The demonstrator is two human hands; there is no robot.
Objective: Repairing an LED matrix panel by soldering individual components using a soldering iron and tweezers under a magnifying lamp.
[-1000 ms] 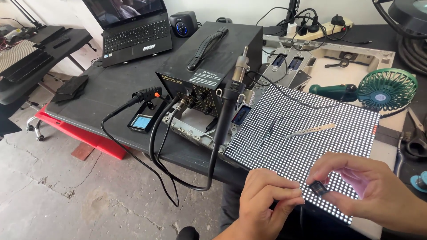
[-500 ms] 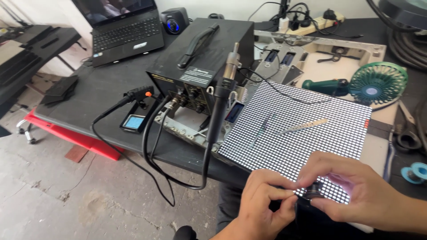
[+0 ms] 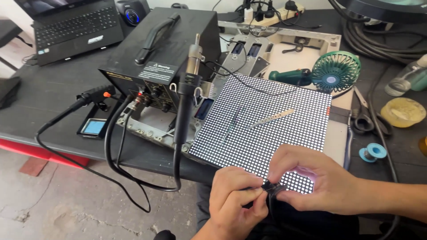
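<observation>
Black, a small connector (image 3: 270, 186) sits pinched between both hands at the near edge of the dotted panel (image 3: 267, 122); left hand (image 3: 233, 200) and right hand (image 3: 311, 180) each keep a tight fingertip grip.

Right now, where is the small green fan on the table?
In the head view, the green fan lies at the upper right of the table, just beyond the far right corner of the dotted panel, left of the scissors.

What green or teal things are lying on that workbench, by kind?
Handheld fan: 1
Solder spool: 1
Total: 2
</observation>
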